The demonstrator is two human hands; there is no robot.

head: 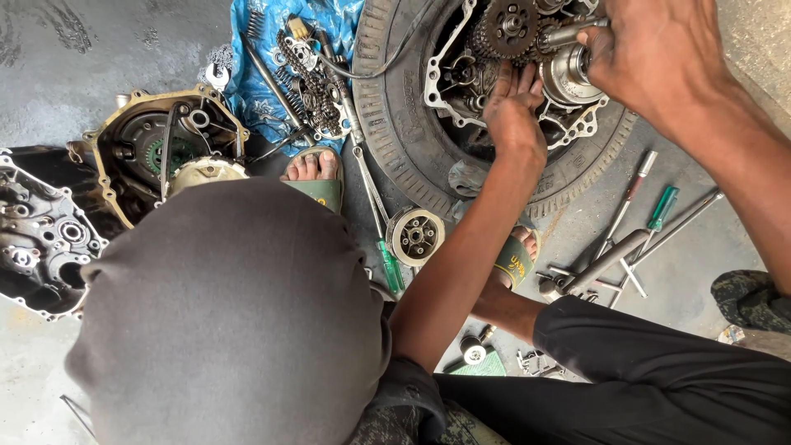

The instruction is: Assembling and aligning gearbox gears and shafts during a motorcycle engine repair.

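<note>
**Orientation.** The engine case (445,82) lies open side up inside the ring of a tyre (412,148), at the top centre of the head view. A steel shaft (564,35) lies with its long axis nearly level across the frame, rising slightly to the right. Its free end points left at the toothed gear (511,29). Just below the shaft sits a round drum (564,76).

**Hands.** The hands are apart. The right hand (651,49) is clamped around the right end of the shaft. The left hand (515,115) lies flat with its fingers extended, the tips touching the parts just under the toothed gear. It grips nothing.

**Hidden or unclear.**
- The top frame edge cuts off the gear, the case and the tyre.
- The right hand covers the gripped end of the shaft.
- The left hand covers the centre of the case.
- A grey garment fills the lower left and hides the floor beneath it.

**Surroundings.**
- A blue cloth (255,91) left of the tyre carries a chain (309,82) and small parts.
- A round cover housing (165,140) and a second case half (41,239) lie well to the left.
- A clutch hub (416,236) and a green-handled screwdriver (390,264) lie on the floor below the tyre.
- A heavy bar (606,259) and a second green screwdriver (663,206) lie to the right.
- One sandalled foot (317,173) rests beside the tyre.
</note>
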